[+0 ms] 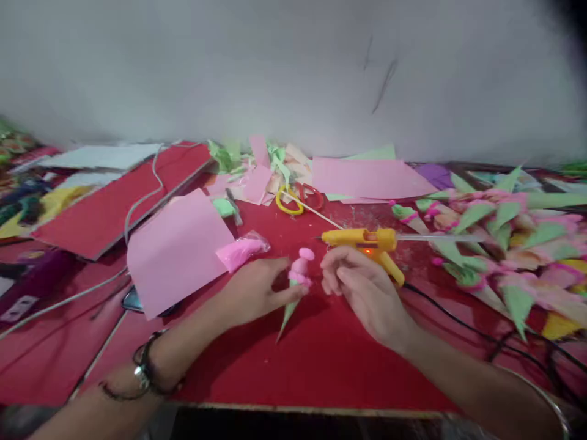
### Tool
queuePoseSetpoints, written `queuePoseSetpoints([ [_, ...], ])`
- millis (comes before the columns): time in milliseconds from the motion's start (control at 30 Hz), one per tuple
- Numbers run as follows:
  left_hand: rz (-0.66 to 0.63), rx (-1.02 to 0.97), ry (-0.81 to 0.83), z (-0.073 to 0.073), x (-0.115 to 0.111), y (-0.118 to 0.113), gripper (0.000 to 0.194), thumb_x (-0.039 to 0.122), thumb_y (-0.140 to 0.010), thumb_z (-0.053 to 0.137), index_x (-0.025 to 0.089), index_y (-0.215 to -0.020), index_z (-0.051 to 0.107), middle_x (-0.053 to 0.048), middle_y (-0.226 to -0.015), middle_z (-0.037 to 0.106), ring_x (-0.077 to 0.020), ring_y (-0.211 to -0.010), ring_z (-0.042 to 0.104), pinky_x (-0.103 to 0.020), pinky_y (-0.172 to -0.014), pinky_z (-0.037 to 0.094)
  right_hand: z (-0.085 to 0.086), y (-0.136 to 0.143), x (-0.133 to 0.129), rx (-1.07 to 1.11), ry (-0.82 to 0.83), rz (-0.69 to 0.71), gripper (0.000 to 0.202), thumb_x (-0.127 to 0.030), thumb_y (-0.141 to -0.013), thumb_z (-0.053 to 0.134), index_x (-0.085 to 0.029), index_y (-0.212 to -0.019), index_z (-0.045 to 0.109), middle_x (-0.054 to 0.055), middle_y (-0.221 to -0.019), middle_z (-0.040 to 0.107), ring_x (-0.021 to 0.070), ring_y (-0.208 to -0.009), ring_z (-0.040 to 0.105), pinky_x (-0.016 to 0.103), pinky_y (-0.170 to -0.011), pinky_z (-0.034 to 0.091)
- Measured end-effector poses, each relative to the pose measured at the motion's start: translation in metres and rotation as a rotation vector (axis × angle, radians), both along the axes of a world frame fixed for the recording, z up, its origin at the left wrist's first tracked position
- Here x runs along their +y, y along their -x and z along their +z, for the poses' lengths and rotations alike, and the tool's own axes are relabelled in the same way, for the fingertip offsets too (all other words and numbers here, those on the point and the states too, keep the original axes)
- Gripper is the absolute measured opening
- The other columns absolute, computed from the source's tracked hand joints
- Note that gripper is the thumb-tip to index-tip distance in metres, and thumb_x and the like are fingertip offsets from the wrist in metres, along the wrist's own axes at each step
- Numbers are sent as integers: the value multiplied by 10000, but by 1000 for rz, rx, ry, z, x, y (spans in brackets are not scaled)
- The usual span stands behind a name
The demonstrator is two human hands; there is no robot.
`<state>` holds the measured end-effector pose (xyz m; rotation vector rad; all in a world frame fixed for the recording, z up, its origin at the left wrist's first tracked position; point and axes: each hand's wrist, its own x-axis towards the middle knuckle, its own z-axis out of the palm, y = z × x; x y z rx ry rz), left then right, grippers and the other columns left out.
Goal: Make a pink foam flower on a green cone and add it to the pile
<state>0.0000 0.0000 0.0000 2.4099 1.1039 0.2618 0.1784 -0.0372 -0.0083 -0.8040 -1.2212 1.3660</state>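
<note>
My left hand (261,284) pinches a small paper craft cone (287,315) between thumb and fingers. The cone is pale green, tapers to a point at the bottom, and carries pink clay-like pieces (300,269) on top, with a flat pink disc uppermost. Just to its right hovers my right hand (362,287), fingers loosely curled and apart, with nothing visible in them. Behind that hand lies a yellow glue gun (360,238), its orange light lit and a clear glue stick in its back. A clear packet of pink clay (243,250) rests beyond my left hand.
Many finished-looking green and pink cones (509,244) are heaped at the right. Scissors (290,200), paper scraps (259,177) and pink sheets (367,178) lie by the wall. A pink sheet (181,250) and a red board (114,208) are left; black cables (458,315) run right.
</note>
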Motion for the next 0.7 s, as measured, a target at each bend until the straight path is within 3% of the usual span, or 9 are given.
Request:
queuePoseSetpoints([
  [133, 29, 25, 4, -1, -2, -3, 399, 538, -771, 422, 158, -812, 537, 4, -625, 531, -113, -537, 443, -236, -510, 278, -1, -2, 2, -25, 1, -9, 100, -218, -791, 454, -185, -777, 547, -54, -538, 440, 86, -528, 406, 237, -525, 321],
  [267, 167, -237, 120, -4, 1, -1, 346, 436, -818, 385, 175, -1012, 505, -5, -710, 544, -140, -642, 483, -257, -588, 340, 3, 0, 0, -104, -58, -40, 104, -177, -795, 436, -186, -778, 539, -53, -557, 452, 72, -514, 407, 214, -493, 321],
  [367, 189, -604, 454, -4, 3, 0, 307, 277, -844, 294, 175, -1060, 488, -2, -725, 518, -123, -647, 466, -251, -607, 366, 8, 2, -5, -217, -172, -47, 115, -130, -787, 432, -188, -781, 531, -47, -599, 474, 64, -538, 436, 196, -495, 340],
  [500, 150, -958, 924, 1, 4, -1, 369, 108, -770, 373, 160, -1121, 474, -17, -798, 568, -88, -649, 506, -222, -645, 399, 10, 2, -11, -354, -291, -66, 127, -112, -787, 431, -196, -797, 525, -38, -641, 510, 66, -550, 464, 189, -498, 370],
  [600, 140, -1044, 1062, 3, 3, -2, 420, 90, -782, 444, 173, -1193, 434, -70, -996, 613, -126, -841, 580, -251, -780, 411, 10, 2, -11, -453, -347, -107, 129, -102, -783, 443, -205, -797, 520, -26, -673, 538, 81, -583, 494, 200, -524, 404],
  [700, 78, -1079, 1111, 2, 1, -1, 464, 101, -800, 470, 220, -1243, 404, -76, -1145, 570, -158, -1004, 552, -278, -862, 396, 10, 3, -10, -579, -480, -173, 141, -93, -767, 479, -204, -832, 536, 3, -756, 567, 118, -714, 532, 242, -623, 440],
])
